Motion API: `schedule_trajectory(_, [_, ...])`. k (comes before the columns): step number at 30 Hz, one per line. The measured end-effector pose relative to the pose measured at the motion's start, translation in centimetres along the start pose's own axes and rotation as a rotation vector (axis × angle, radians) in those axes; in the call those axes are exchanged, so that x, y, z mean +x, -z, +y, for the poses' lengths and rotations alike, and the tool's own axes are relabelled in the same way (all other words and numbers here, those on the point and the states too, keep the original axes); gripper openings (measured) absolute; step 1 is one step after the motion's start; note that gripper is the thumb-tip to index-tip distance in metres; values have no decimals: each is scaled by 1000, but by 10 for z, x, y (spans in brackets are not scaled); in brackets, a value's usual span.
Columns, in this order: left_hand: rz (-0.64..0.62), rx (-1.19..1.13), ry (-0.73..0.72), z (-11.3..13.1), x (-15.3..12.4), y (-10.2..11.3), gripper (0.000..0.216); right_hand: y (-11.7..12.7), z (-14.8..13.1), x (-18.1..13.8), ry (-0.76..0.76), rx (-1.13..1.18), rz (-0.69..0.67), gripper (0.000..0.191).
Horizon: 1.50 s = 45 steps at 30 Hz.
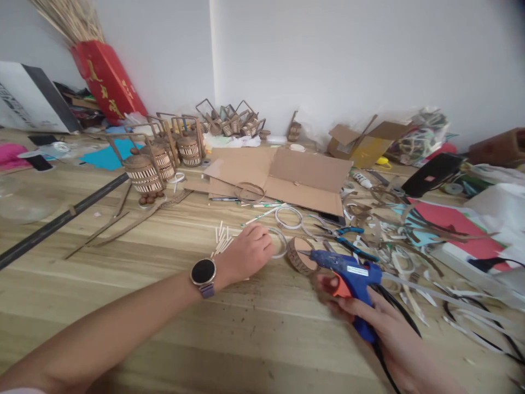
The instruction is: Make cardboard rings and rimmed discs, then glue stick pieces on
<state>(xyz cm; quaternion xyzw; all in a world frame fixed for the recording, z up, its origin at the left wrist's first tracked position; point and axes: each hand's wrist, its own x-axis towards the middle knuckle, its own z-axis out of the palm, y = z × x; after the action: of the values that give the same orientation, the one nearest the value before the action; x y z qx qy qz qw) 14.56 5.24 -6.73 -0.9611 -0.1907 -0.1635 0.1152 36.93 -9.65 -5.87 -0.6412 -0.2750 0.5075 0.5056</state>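
Note:
My right hand is wrapped round the grip of a blue hot glue gun with an orange trigger. The gun's nozzle points left, over a round brown piece with a cardboard-coloured top and textured side. My left hand, with a watch on its wrist, is low over the table with its fingers curled together. What those fingers hold, if anything, is hidden. Short pale sticks lie just left of that hand, and a whitish ring lies at its right side.
Flattened cardboard lies behind my hands. Small lidded baskets with tall handles stand at the left. Blue-handled pliers, scraps and strips crowd the right. A black bar crosses the left side. The gun's cord trails toward the front edge.

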Motion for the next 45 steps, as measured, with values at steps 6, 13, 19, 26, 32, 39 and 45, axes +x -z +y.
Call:
schedule_trajectory(6, [66, 207, 26, -35, -26, 29, 23, 7, -2, 10, 20, -26, 106, 42])
schedule_trajectory(13, [-109, 304, 390, -93, -77, 30, 24, 5, 0, 12, 13, 13, 25, 41])
schedule_trajectory(19, [-90, 208, 389, -73, -63, 18, 25, -2, 1, 7, -31, 121, -14, 37])
schedule_trajectory(26, [-26, -219, 82, 3, 15, -6, 26, -18, -1, 12, -162, 372, -102, 25])
schedule_trajectory(32, [3, -323, 187, 3, 20, -6, 10, -32, -3, 13, -205, 421, -197, 21])
schedule_trajectory(39, [34, -405, 328, -1, -40, 33, 10, -48, -3, 33, -175, 398, -247, 21])
schedule_trajectory(45, [4, -243, 81, 34, -69, 18, 19, -52, -3, 38, -43, 329, -194, 23])
